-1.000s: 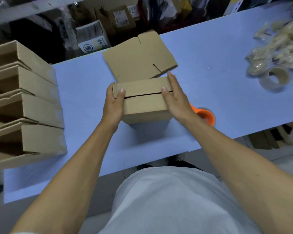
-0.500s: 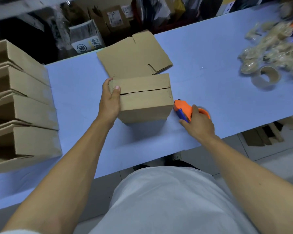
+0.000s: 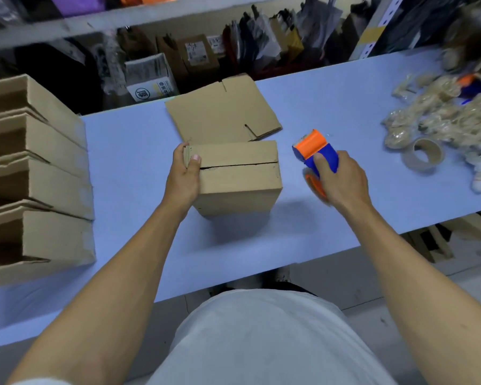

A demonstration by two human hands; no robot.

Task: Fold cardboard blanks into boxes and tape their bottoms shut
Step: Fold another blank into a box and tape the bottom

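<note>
A folded cardboard box (image 3: 236, 176) is standing on the blue table (image 3: 139, 151) near the middle of the work surface, bottom side up, with its two flaps closed and an untaped seam running left to right across the top face. The left hand (image 3: 182, 177) is gripping the left end of the box: the thumb is lying on top at the seam and the fingers are curling around the left side panel, holding the flaps down. The right hand (image 3: 338, 180) is gripping an orange and blue tape dispenser (image 3: 315, 152), fingers wrapped around its blue body, and is holding it in the air just to the right of the box without touching it; the orange front end is pointing away from the person. A flat cardboard blank (image 3: 222, 109) is lying on the table directly behind the box, its near edge touching or almost touching the box. A row of finished boxes (image 3: 36, 173) is lying on its side along the left end of the table, open ends facing left. A bare tape core (image 3: 424, 155) is resting at the right of the table, beside a heap of crumpled clear tape scraps (image 3: 439, 112). Shelving with assorted packages (image 3: 197, 51) is standing beyond the far table edge.
</note>
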